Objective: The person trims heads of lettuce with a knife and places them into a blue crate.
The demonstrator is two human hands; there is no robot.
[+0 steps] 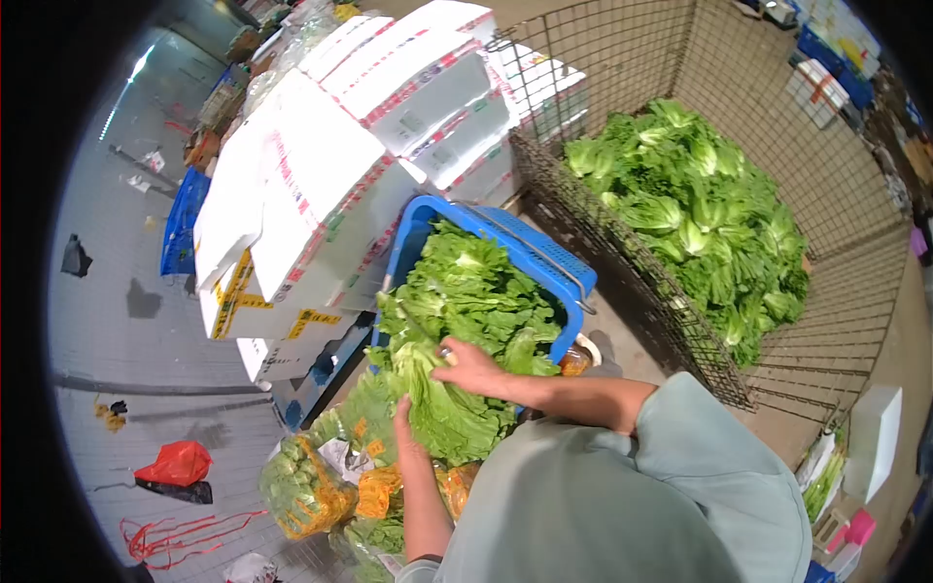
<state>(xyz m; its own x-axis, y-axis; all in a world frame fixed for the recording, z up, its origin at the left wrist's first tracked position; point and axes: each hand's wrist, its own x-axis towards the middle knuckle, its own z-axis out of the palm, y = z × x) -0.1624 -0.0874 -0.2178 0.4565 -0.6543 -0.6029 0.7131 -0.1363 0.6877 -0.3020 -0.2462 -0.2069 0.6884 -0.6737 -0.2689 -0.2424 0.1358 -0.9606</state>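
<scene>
My right hand (468, 369) is closed around the handle of a knife (418, 325), whose dark blade points up and left over leafy greens. Below it, my left hand (407, 428) supports a head of lettuce (442, 413) from its left side; some of its fingers are hidden by leaves. This lettuce is at the near edge of a blue plastic crate (408, 231). More green lettuce (476, 277) fills the crate, loosely piled.
A wire mesh cage (632, 255) at the right holds a heap of lettuce (690, 219). White foam boxes (330, 180) are stacked beyond the crate at the left. Bagged vegetables in orange netting (309, 491) lie at lower left. A red plastic bag (175, 463) hangs on the wall.
</scene>
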